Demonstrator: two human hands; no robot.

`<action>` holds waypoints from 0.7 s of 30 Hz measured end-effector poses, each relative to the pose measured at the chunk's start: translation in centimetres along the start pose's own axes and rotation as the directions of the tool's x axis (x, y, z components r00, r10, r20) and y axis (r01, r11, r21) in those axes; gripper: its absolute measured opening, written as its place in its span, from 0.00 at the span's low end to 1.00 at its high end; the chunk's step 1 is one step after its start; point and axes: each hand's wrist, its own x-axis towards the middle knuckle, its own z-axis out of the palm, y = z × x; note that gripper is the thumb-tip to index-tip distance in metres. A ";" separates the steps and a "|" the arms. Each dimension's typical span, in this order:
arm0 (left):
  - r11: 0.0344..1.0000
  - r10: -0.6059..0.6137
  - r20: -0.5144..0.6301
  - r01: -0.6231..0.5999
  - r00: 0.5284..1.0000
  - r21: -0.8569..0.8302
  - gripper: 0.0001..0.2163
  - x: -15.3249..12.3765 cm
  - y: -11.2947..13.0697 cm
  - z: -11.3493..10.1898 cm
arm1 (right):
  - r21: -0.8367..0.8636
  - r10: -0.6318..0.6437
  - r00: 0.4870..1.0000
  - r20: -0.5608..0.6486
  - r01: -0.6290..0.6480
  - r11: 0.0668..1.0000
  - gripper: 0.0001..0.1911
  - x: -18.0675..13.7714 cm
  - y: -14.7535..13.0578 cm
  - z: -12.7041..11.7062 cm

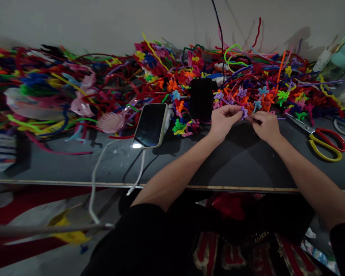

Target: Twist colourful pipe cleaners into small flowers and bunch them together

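Note:
My left hand (224,119) pinches a small purple pipe-cleaner flower (244,112) between thumb and fingertips, just above the front of the colourful heap. Close by on the right, my right hand (265,125) has its thumb and fingers pressed together beside the flower. A purple stem (281,119) sticks out past its far side, and it seems to run through the fingers to the flower. Behind both hands lie many small pipe-cleaner flowers (258,96) in orange, blue, green and pink.
Red-and-yellow-handled scissors (325,145) lie open-bladed at the right. A lit-edge phone (150,125) with a white cable (94,180), a dark phone (201,99) and a pink hairbrush (111,122) are left of the hands. Loose pipe cleaners (103,92) cover the table's back along the wall.

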 end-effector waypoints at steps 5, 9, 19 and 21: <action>0.999 -0.009 -0.017 0.008 1.000 -0.038 0.12 0.4 -0.7 -0.2 | 0.047 -0.007 1.000 -0.001 0.007 0.999 0.11 0.0 -0.3 0.0; 0.999 -0.008 0.100 0.012 0.995 -0.042 0.15 1.0 -1.2 -0.5 | 0.198 0.050 0.999 0.017 -0.052 0.979 0.15 0.3 -0.2 0.0; 0.948 0.214 0.216 -0.256 0.953 0.189 0.07 0.6 -1.3 -0.5 | 0.352 0.085 0.983 0.163 -0.138 0.926 0.22 0.4 0.2 0.6; 0.940 0.224 0.233 -0.273 0.946 0.205 0.08 0.5 -1.1 -0.5 | 0.375 0.083 0.965 0.250 -0.176 0.910 0.24 0.3 0.4 0.7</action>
